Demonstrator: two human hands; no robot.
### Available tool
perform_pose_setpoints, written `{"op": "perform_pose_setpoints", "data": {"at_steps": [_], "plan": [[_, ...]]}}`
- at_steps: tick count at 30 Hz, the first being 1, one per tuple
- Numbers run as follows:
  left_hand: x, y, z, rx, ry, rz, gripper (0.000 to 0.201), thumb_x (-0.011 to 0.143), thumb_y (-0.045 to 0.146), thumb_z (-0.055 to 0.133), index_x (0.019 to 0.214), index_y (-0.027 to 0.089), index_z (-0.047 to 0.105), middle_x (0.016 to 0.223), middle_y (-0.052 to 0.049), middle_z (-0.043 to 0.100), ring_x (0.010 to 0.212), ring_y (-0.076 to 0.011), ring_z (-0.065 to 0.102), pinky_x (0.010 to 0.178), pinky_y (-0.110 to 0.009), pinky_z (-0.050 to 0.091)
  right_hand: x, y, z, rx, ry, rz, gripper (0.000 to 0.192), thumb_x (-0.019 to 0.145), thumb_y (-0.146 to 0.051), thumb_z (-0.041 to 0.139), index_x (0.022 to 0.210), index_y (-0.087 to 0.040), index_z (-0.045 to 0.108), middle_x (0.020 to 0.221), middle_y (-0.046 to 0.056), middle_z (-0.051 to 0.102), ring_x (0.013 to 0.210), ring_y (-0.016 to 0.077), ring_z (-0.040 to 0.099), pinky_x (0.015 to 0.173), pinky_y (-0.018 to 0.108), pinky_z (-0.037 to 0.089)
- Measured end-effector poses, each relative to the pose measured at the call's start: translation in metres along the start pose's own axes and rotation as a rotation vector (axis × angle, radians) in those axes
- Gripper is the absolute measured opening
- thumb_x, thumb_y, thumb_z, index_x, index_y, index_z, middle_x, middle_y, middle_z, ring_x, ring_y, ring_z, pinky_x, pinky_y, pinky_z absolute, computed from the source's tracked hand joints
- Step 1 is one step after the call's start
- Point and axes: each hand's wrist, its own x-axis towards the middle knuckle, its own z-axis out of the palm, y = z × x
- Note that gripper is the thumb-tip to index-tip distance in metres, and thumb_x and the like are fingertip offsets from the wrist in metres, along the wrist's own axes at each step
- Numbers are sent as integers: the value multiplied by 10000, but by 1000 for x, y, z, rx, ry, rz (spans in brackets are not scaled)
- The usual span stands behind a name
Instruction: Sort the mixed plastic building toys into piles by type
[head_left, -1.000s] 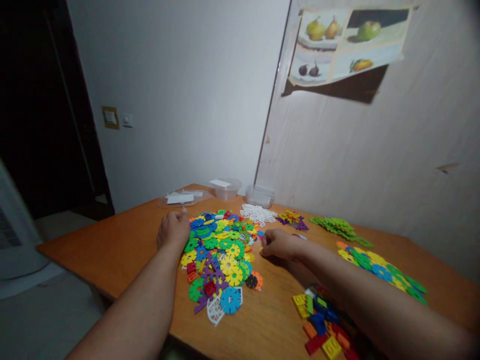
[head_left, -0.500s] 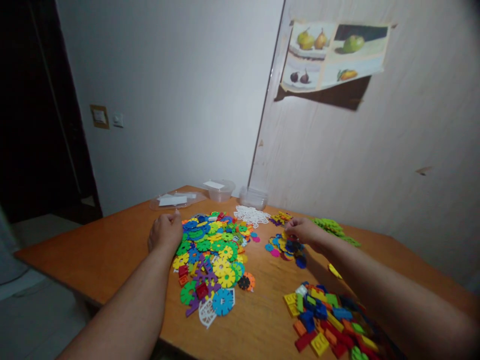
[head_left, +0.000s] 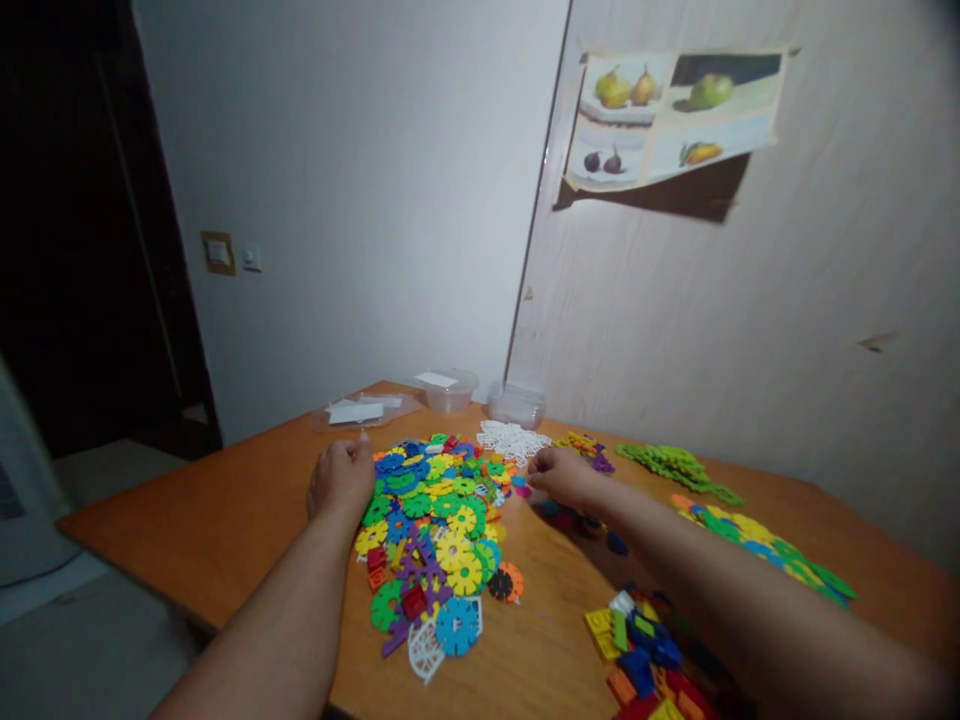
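A: Left hand rests curled at the left edge of the disc pile; what it holds, I can't tell.

B: Right hand, fingers bent, touches the pile's far right. A careless sweep could mix discs into the white pieces behind.

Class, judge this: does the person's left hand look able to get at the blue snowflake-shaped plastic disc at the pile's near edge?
Probably yes: the left hand rests beside the pile, and the blue snowflake-shaped plastic disc lies uncovered on top.
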Motion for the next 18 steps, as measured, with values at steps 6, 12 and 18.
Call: {"op": "perform_pose_setpoints", "data": {"at_steps": [6,12,18], "plan": [[-1,-1,0,-7,0,-3,529,986,577,327,989,211,709,1116,-181,739,1073,-360,676,863,-449,508,9,-14,12,-135,-63,-23,133,783,-302,731,839,-199,792,789,30,734,721,148,609,612,241,352],[-3,1,-1,-18,3,8,506,988,562,343,969,216,711,1118,-172,740,1079,-353,675,875,-443,507,-4,-23,18,-222,-41,-53,176,822,-317,674,869,-191,788,900,80,759,785,178,628,614,258,324],[-5,3,-2,-25,-1,-8,495,980,566,363,989,214,711,1110,-179,740,1071,-360,676,866,-446,508,-12,-21,4,-198,34,-65,215,881,-302,589,833,-166,749,903,100,737,776,170,595,619,259,309]]}}
